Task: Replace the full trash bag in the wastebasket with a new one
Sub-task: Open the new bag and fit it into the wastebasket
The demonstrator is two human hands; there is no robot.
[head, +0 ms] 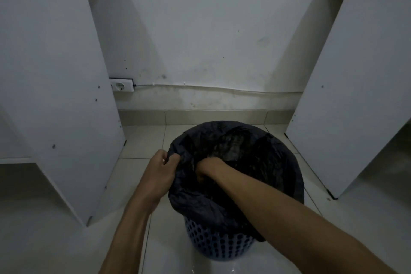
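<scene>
Wastebasket [219, 244], blue perforated plastic, stands on the tiled floor [138, 140] between two white cabinet panels, set a little out from the back wall. Black trash bag [282, 162] lines it, film folded out over the rim and draped down the outside all round, lowest on the near-right side. Left hand [161, 168] is at the rim's left edge, outside the basket, fingers curled, pinching a bunch of the bag film there. Right hand [208, 168] is inside the bag mouth, left of centre, forearm crossing over the near-right rim; its fingers are sunk in the dark film, so whether they grasp anything can't be told. The two hands are near each other, with the bag's left lip between them. Wall socket [121, 85] sits low on the back wall at the left, with a cable [200, 87] running right along the wall.
</scene>
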